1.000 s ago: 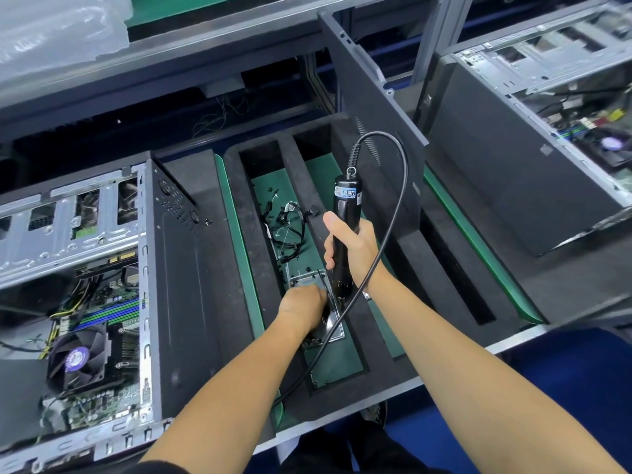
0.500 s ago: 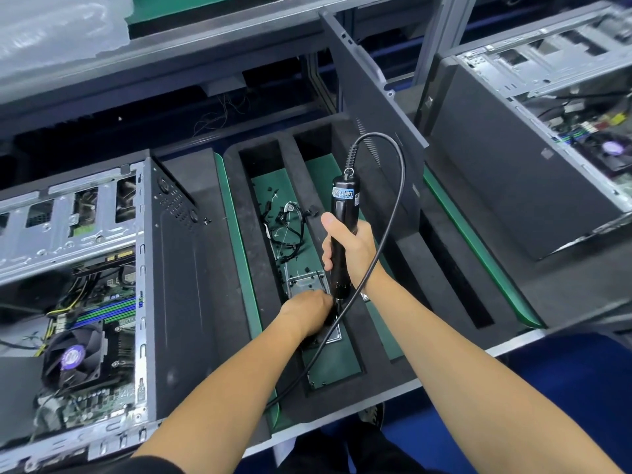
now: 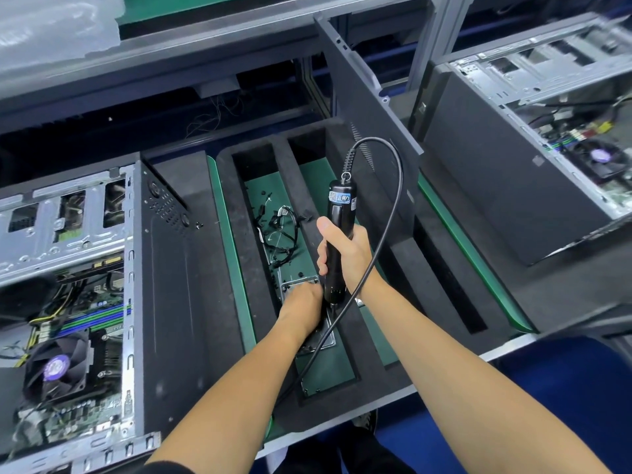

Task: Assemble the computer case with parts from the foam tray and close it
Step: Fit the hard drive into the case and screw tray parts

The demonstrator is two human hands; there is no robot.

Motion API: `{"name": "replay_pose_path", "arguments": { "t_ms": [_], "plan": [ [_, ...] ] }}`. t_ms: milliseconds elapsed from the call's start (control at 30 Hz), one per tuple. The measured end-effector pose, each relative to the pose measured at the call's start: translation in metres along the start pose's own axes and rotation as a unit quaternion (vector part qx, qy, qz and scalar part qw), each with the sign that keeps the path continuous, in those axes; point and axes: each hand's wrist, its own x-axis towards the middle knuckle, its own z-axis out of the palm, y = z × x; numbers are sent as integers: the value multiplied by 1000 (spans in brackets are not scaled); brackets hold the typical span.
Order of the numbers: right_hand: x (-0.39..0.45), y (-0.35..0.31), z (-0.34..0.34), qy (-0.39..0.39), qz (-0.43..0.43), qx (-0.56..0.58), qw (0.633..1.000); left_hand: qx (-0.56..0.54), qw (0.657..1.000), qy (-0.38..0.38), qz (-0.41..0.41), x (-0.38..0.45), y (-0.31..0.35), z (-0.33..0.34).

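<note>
Center frame: my right hand clamps fingers round the electric screwdriver, upright over the foam tray; left hand on metal plate, fingers hidden, can't tell.

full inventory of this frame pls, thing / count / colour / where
open computer case: 1, black and silver, far left, motherboard and fan showing
second open case: 1, black and silver, far right
foam tray: 1, black, centre, with long slots over green lining
side panel: 1, dark grey, standing on edge in the tray behind the screwdriver
cable bundle: 1, black, in the left slot
metal bracket: 1, silver, in the left slot, partly under the left hand
electric screwdriver: 1, black, upright, tip down by the bracket, cord looping right
plastic wrap: 1, clear, top left shelf
left hand: on the bracket; grip hidden
right hand: gripping the screwdriver
</note>
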Motion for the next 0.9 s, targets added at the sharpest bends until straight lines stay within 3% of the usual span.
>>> {"name": "replay_pose_path", "arguments": {
  "t_ms": [200, 367, 500, 667, 900],
  "plan": [
    [0, -1, 1, -3, 0, 0, 1000, -55, 998, -12, -11, -2, 0, -1],
    [1, -1, 1, -5, -5, -8, 1000, -141, 988, 10, -67, -3, 1, 1],
    [1, 0, 1, -3, -5, -10, 1000, -128, 985, 11, -115, -5, 2, -1],
    [0, -1, 2, -4, -11, -16, 1000, -100, 987, -27, -119, -5, 1, -4],
    [-1, -3, 1, -8, -9, -10, 1000, -143, 980, -15, -139, -4, 2, -11]
  ]
}}
